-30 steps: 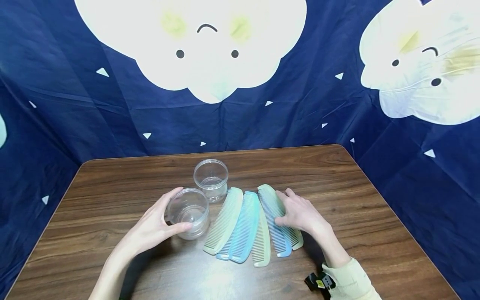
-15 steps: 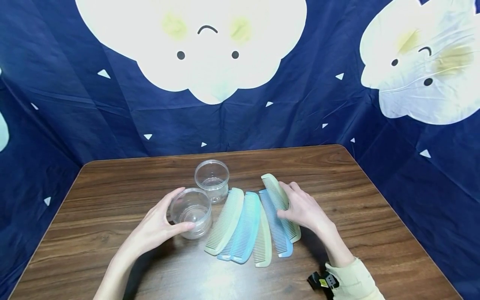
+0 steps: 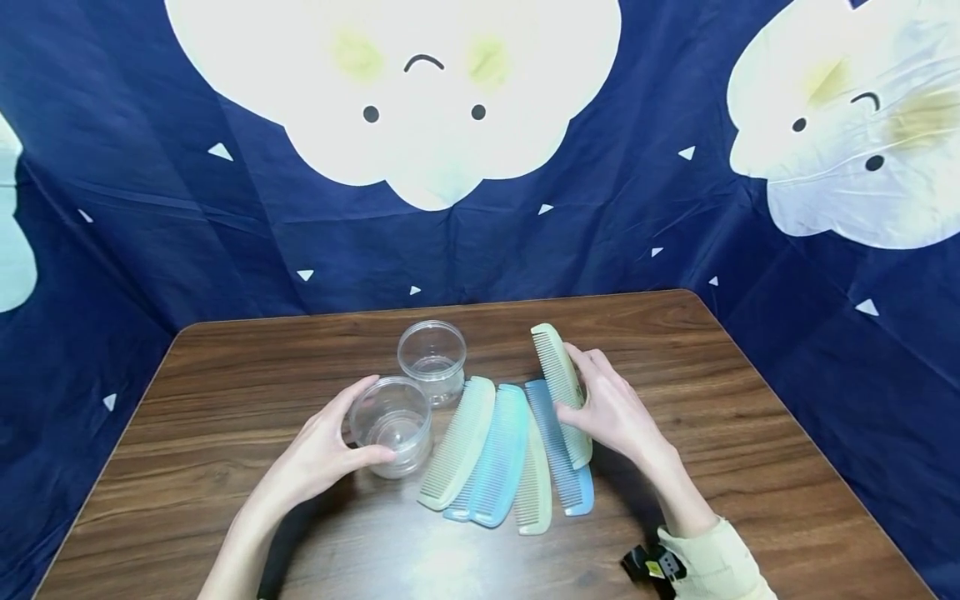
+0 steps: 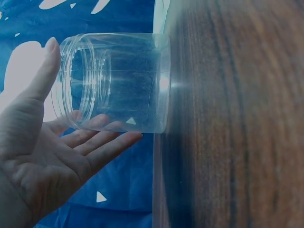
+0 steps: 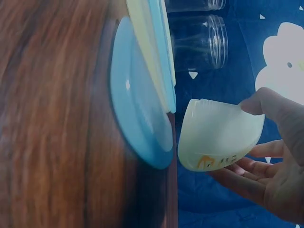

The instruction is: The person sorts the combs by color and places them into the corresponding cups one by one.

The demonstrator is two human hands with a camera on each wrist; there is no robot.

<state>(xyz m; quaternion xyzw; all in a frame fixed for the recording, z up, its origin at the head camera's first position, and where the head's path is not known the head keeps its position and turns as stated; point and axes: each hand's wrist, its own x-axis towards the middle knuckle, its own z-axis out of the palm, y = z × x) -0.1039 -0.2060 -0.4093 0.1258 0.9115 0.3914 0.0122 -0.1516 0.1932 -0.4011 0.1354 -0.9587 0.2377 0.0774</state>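
My left hand curves round the near clear jar, thumb on the near side and fingers behind. In the left wrist view that jar stands upright on the table with its mouth uncovered. My right hand pinches a pale green comb between thumb and fingers. The right wrist view shows this comb raised off the table, with orange markings on its side. Under it lies a blue comb. To the left, a pale green comb, a light blue comb and another green comb fan out, overlapping.
A second clear jar stands behind the near one, close to it. The brown wooden table ends at a dark blue curtain with cloud prints. A small black device is strapped at my right wrist, beside the sleeve.
My right hand has lifted the green comb off the blue one and moved it up and away from me. My left hand stays on the near jar. The head view has shifted slightly.
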